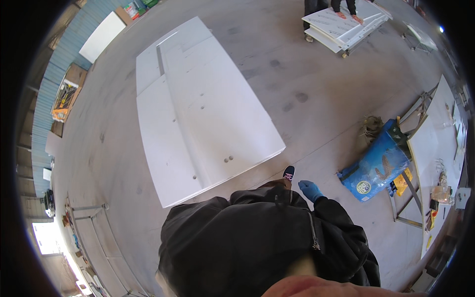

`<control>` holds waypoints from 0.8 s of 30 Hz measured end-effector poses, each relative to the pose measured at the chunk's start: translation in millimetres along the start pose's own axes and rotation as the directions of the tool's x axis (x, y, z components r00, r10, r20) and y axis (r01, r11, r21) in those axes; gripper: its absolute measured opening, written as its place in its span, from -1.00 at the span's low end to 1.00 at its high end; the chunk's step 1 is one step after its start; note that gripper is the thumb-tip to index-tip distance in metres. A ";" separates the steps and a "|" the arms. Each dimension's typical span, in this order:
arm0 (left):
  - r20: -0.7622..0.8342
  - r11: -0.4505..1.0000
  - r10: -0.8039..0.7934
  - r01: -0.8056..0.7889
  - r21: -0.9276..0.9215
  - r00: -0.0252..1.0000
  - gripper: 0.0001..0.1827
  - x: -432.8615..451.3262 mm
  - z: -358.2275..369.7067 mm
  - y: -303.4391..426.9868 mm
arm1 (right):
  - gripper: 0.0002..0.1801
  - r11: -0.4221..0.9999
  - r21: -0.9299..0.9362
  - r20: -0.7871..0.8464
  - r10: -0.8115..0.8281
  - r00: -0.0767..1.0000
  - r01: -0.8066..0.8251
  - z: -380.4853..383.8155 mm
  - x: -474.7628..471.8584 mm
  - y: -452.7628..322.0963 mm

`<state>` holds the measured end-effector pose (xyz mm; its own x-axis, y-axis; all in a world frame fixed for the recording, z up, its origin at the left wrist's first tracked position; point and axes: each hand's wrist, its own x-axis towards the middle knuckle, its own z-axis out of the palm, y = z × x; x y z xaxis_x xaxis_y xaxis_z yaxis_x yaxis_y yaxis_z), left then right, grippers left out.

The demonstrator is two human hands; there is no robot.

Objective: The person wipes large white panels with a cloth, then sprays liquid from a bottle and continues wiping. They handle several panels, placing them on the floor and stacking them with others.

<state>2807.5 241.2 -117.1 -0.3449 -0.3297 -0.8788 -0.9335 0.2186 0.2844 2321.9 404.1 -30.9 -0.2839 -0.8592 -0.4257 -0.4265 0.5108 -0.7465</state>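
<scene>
My right hand, in a blue glove, hangs beside my body with its fingers curled in. Nothing shows in its grasp, and it touches no object. My left hand is out of view. Before me lies a stack of large white panels, its near edge close to my legs. The top panel has a long shallow groove and several small round holes. At the far end, a grey slot runs beside a separate panel piece. My dark shoe stands on the floor near the stack's right corner.
At right, a blue printed sack hangs against a white worktable bearing tools. A co-worker's hands rest on panels on a low cart. Left are a metal frame and an open box by the blue wall.
</scene>
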 end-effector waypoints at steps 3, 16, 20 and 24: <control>-0.018 0.991 0.112 -0.110 0.080 0.994 -0.55 75.9 -48.4 82.5 | -0.58 0.995 -0.088 0.090 0.062 0.994 -0.054 -60.4 15.9 33.1; -0.497 0.782 0.475 -0.607 -0.138 0.726 -0.59 257.4 -319.1 584.3 | -0.34 0.666 -0.131 -0.061 0.734 0.677 -0.734 -244.8 13.9 334.1; -0.371 0.813 0.550 -0.582 0.032 0.748 -0.54 312.2 -376.1 603.0 | -0.45 0.854 -0.246 0.148 0.500 0.853 -0.459 -296.2 157.4 297.7; -0.128 0.937 0.347 -0.339 0.081 0.929 -0.55 343.5 -413.1 608.7 | -0.52 0.855 -0.517 0.443 0.307 0.843 -0.040 -402.8 266.6 248.3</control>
<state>2080.2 -118.4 -87.6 -0.6572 -0.3478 -0.6687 -0.7499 0.3914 0.5334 1794.5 314.1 -123.7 0.0103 -0.5808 -0.8139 -0.7973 0.4865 -0.3573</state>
